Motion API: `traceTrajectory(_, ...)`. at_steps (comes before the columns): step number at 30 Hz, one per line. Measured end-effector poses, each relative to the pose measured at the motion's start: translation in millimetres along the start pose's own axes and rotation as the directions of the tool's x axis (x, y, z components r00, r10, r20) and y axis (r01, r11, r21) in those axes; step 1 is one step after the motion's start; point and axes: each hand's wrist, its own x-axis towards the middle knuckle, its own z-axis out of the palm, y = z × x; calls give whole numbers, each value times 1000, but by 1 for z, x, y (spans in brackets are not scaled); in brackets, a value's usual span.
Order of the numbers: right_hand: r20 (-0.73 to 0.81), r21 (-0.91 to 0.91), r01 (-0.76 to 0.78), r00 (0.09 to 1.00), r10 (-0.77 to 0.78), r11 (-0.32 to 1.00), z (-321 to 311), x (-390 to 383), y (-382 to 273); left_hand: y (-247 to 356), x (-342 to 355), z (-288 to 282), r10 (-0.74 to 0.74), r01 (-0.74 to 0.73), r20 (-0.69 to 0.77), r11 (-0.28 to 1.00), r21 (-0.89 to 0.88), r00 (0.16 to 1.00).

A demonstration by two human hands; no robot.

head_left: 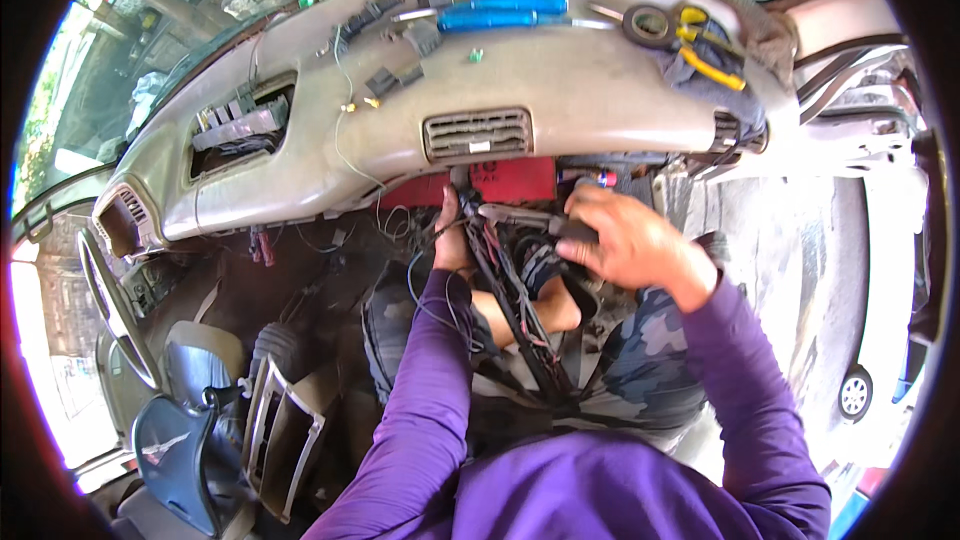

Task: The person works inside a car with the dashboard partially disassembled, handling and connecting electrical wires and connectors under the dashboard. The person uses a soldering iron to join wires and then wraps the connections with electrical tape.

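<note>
A bundle of wires (497, 275), partly wrapped in black, runs from between my legs up toward the dashboard. At its upper end my left hand (451, 230) is closed round it, with the thumb pointing up. My right hand (625, 240), a little blurred, grips a dark-handled tool (518, 214) with a long grey metal part; its exact kind is unclear. That metal part reaches left to the bundle beside my left hand. Thin loose wires (425, 285) hang by my left wrist. A red box or panel (520, 180) lies behind the hands, under the dashboard.
On the beige dashboard (590, 80) rest blue-handled screwdrivers (500, 12), a roll of black tape (648, 26), yellow-handled pliers (712, 68) and several connectors. To the left are a steering wheel (118, 310) and removed trim (285, 440). An open doorway is at the right.
</note>
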Motion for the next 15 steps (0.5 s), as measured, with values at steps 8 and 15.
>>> traceTrajectory(8, -447, -593, -146, 878, -173, 792, -63, 50, -33, -13, 30, 0, 99, -126, -167, 979, -159, 981)
traceTrajectory(15, -614, -614, -277, 756, -226, 739, -62, 71, -30, -3, 19, 5, 37, -47, -91, 994, -100, 995)
